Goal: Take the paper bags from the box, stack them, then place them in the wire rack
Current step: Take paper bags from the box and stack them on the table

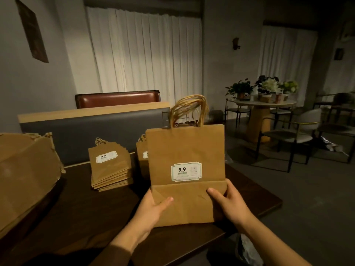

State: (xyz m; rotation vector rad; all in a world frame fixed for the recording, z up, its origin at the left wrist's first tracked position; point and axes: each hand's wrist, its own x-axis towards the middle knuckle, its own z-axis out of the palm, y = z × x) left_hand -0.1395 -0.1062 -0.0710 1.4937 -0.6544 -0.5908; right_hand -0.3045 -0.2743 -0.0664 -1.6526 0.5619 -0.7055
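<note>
dim dining room, white curtains behind, dark wooden table [80, 189] in front of a grey booth back. torn cardboard box [25, 169] sits at the table's left edge. right of it, mid-table near the back edge, a flat stack of paper bags [110, 169] with a 9.9 sticker on top; a second stack [141, 156] shows just behind the held bundle. left hand [153, 210] and right hand [226, 202] grip the held bundle [186, 156] by its lower sides, thumbs across the folded bottom, fingers hidden behind. bundle stands upright near the table's right edge, handles up, probably being squared before stacking. no wire rack in view. far right: round table with plants [263, 89] and chairs.
</note>
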